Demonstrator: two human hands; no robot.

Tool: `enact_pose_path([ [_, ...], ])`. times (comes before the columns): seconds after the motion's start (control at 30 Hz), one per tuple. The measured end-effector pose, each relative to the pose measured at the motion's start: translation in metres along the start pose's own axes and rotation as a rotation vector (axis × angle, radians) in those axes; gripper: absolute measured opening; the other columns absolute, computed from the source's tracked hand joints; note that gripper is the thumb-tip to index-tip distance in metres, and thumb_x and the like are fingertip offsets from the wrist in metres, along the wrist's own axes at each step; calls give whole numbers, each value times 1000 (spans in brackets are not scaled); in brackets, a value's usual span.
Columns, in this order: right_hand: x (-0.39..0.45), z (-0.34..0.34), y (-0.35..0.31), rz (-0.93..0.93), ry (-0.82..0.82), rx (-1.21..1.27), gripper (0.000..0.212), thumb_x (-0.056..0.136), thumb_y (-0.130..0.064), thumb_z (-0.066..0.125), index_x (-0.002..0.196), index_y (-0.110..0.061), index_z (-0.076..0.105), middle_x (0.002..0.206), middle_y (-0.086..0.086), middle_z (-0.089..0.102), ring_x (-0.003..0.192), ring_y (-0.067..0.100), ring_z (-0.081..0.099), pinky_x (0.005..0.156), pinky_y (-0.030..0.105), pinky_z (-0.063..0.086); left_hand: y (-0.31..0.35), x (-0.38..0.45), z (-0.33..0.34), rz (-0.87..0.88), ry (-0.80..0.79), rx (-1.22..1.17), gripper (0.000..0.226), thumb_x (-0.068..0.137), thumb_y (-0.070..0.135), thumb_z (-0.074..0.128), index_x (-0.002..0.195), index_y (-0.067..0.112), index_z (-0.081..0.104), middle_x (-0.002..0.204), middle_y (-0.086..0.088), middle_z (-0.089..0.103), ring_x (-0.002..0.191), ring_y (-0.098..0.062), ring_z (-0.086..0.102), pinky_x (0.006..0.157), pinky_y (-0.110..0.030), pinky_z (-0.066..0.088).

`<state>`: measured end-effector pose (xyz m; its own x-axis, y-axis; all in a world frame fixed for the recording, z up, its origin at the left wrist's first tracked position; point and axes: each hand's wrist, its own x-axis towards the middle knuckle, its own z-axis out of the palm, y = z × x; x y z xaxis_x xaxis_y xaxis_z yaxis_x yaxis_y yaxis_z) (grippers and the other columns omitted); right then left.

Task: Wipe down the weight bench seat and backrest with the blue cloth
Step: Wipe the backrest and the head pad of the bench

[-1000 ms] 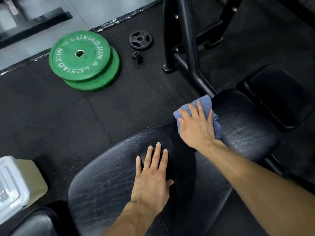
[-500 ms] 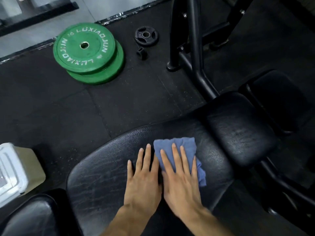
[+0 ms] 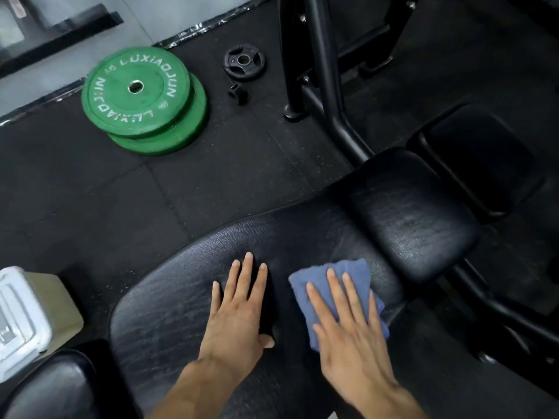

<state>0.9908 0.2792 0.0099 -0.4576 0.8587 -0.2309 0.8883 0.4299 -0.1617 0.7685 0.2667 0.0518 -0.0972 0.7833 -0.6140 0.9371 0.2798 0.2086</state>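
From the head camera, the blue cloth [image 3: 334, 293] lies low and a bit right of the middle of the frame. It is soft, folded and a little crumpled. It sits flat on the big black backrest pad [image 3: 169, 297], which is shiny and full of small cracks. The right hand [image 3: 348, 334] presses down on the cloth with straight, spread fingers, so much of the cloth is hidden under it. The left hand [image 3: 239, 313] rests flat on the pad just beside the cloth, fingers straight and a little apart. The smaller black seat pad [image 3: 414, 213] is to the upper right of the cloth.

Two green weight plates [image 3: 142, 98] lie stacked in the upper left, with a small black plate [image 3: 244, 65] near them. A white box [image 3: 21, 316] is cut off at the left edge. The lower right corner is too dark to make out.
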Motion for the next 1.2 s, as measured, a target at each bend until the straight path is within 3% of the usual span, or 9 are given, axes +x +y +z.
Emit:
enact_pose_path([
  [0.07,28,-15,7,-18,8,14,71,96,-36,35,165,-27,20,175,11,8,161,33,5,122,65,24,0,-1,0,5,5,1,126,87,39,77,158,29,-27,159,5,-48,148,-20,-40,128,-49,-11],
  [0.2,68,-17,10,176,-33,-11,66,102,-39,24,165,-30,7,175,9,0,162,31,-4,124,65,18,-2,-1,1,27,33,4,123,87,41,77,160,30,-22,162,4,-43,150,-20,-38,128,-49,-11],
  [0.3,66,-8,-3,260,16,-22,66,103,-39,28,163,-32,-1,175,8,-3,161,32,-6,125,66,15,-6,-2,2,51,34,20,119,89,46,74,160,30,-19,164,2,-39,151,-20,-36,128,-50,-9],
  [0.4,45,-3,-18,303,24,10,66,104,-40,27,163,-33,-2,175,10,-3,161,32,-6,126,65,15,-11,-9,6,99,67,55,108,93,52,66,162,29,-14,166,0,-34,153,-20,-32,129,-50,-5],
  [0.5,8,7,-42,354,10,16,65,104,-40,23,165,-33,3,175,10,0,161,32,-2,126,64,17,-20,-26,19,166,141,21,89,98,51,58,165,28,3,170,-1,-23,157,-20,-21,130,-51,3],
  [0.67,-46,27,-88,454,23,37,65,103,-39,25,166,-31,12,175,11,5,162,32,2,123,66,23,-57,-68,41,191,175,-1,87,92,47,67,163,33,18,173,1,-7,159,-19,-10,127,-57,12],
  [0.83,-88,43,-148,580,46,94,64,101,-37,30,164,-30,22,174,11,12,160,35,12,119,67,30,-85,-85,44,138,13,97,99,97,50,60,161,38,-15,164,2,-39,151,-19,-34,128,-58,6],
  [0.97,-103,50,-187,642,39,133,65,97,-38,37,162,-31,31,173,12,21,157,38,23,112,67,38,-85,-84,46,157,10,104,100,98,50,58,160,36,-18,163,0,-41,154,-24,-31,127,-62,8],
  [1.2,-85,37,-155,548,-62,135,63,103,-43,20,164,-39,6,176,5,-4,161,29,-8,122,68,20,-90,-84,48,196,0,125,94,101,48,53,160,35,-18,165,-3,-39,154,-27,-31,126,-64,5],
])
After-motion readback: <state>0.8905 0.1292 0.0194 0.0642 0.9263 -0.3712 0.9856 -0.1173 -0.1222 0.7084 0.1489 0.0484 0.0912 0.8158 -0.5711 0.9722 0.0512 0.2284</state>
